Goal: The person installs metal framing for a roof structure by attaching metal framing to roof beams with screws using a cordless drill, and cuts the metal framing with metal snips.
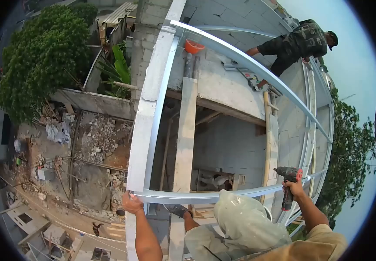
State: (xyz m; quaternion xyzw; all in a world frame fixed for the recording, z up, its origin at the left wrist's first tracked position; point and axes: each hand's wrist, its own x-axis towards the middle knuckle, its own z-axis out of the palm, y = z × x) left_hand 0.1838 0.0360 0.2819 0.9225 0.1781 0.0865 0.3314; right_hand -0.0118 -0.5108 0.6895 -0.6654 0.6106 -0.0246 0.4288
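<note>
My right hand (296, 189) is closed round the grip of a red and black cordless drill (289, 175), its nose pointing left, above the right part of a curved-looking silver metal beam (214, 196). At that beam's left end, my left hand (133, 203) grips where it meets the top of the pale block wall (146, 117); some fingers are hidden. A pale, translucent bag-like sheet (249, 222) bulges in front of my body. My sandalled foot (179, 211) rests below the beam, near a wooden plank (185, 143).
Another person (301, 43) bends at the far right beside the wall. An orange bucket (193, 46) sits on the concrete slab (227, 82). A deep opening (227, 148) drops between planks and slab. Rubble (96, 141) lies far below, left of the wall.
</note>
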